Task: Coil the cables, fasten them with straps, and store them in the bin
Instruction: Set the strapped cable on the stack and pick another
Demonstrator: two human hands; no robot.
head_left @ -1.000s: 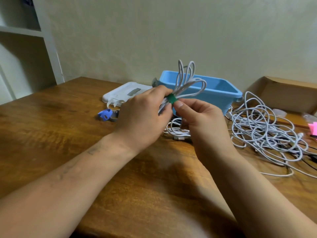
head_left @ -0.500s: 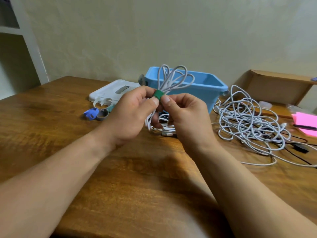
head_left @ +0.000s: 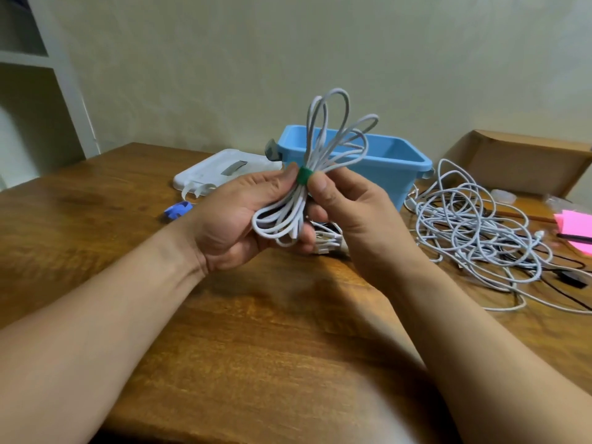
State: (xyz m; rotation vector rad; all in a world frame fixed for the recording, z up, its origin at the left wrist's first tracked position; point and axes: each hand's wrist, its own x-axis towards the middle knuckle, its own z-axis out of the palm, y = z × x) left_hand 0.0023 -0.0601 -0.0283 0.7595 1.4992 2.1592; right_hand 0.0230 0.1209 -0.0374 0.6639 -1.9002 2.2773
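Observation:
A coiled white cable (head_left: 333, 136) is bound at its middle by a green strap (head_left: 303, 176). My left hand (head_left: 237, 219) cradles the lower loops in its palm, thumb against the strap. My right hand (head_left: 355, 213) pinches the strap from the right with thumb and fingers. The loops fan upward in front of the blue bin (head_left: 394, 161), which stands just behind my hands. More white cable ends (head_left: 330, 241) lie on the table under my hands.
A tangled heap of white cables (head_left: 474, 229) spreads over the wooden table (head_left: 256, 331) at the right. A white lid (head_left: 221, 169), a blue strap (head_left: 177, 210), a cardboard box (head_left: 519, 161) and pink notes (head_left: 575, 222) lie around. White shelves stand at the far left.
My left hand has turned palm-up, so the lower loops now lie open in it. Both hands have lifted the strapped coil a little.

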